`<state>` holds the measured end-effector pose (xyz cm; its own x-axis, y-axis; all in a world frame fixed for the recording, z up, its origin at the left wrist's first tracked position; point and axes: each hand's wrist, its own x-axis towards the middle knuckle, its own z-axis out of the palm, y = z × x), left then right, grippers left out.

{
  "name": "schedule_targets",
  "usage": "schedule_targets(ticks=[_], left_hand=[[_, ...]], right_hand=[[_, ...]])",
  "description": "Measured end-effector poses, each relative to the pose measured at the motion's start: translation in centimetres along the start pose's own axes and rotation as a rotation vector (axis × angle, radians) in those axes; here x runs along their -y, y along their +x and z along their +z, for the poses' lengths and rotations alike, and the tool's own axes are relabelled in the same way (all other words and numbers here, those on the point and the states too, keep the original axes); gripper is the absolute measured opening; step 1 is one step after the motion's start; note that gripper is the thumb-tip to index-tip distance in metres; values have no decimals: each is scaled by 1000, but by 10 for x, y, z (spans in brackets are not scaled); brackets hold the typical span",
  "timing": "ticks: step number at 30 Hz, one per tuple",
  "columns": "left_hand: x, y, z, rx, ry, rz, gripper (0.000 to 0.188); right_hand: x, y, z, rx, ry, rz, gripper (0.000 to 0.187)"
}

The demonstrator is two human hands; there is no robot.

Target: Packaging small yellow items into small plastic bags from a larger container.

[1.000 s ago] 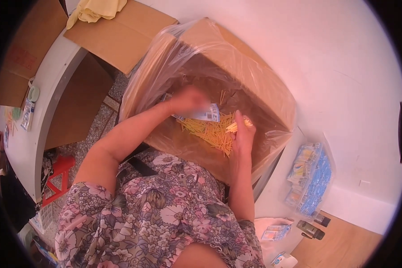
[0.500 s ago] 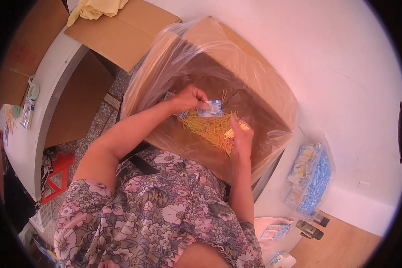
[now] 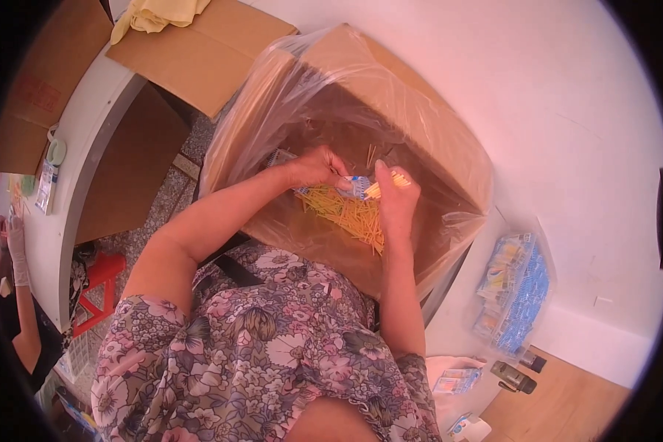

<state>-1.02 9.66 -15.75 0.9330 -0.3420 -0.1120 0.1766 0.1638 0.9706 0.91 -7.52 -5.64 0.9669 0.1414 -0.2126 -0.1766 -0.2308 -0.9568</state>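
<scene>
My left hand [image 3: 320, 168] pinches a small blue-and-white clear packet [image 3: 358, 187] by its left end. Close beside it, my right hand [image 3: 398, 202] is closed round a bunch of thin yellow sticks [image 3: 395, 181], whose ends meet the packet's right side. Whether the stick ends are inside the packet I cannot tell. Both hands are inside a cardboard box [image 3: 390, 70] lined with clear plastic film. Beneath them lies a loose heap of the same yellow sticks [image 3: 342, 214]. Another packet [image 3: 278, 157] rests at the heap's left, partly hidden by my left forearm.
To the right, a clear bag [image 3: 519, 295] holds several blue packets. Below it are a dark cylindrical object [image 3: 513, 377] and more packets [image 3: 457, 380]. At far left, a co-worker's gloved hand [image 3: 18, 254] is over a white table [image 3: 59, 243], near a red stool [image 3: 99, 291].
My right hand has lifted and turned, bringing the yellow sticks up against the packet. My left hand stays nearly in place with the packet. A co-worker's gloved hand has appeared at far left.
</scene>
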Motion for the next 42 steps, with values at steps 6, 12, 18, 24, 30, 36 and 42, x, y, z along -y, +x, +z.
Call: schedule_targets(ticks=[6, 12, 18, 24, 30, 36, 42], left_hand=[[-3, -2, 2, 3, -46, 17, 17], [-9, -4, 5, -20, -64, -3, 16], [-9, -2, 6, -26, -165, 1, 19], [-19, -9, 3, 43, -276, 10, 22], [-26, -14, 4, 114, -191, 44, 20], [-14, -9, 14, 115, -94, 46, 21], [-15, -5, -4, -3, 76, -90, 29]], right_hand=[[2, 5, 12, -19, -153, -202, 29], [1, 7, 12, 11, -335, -491, 29], [1, -3, 8, 75, -117, -281, 36], [-2, -23, 6, 195, -15, -219, 33], [2, -32, 3, 264, 47, -397, 58], [-4, -43, -4, 144, -81, -291, 48], [16, -87, -47, -99, -321, -376, 22]])
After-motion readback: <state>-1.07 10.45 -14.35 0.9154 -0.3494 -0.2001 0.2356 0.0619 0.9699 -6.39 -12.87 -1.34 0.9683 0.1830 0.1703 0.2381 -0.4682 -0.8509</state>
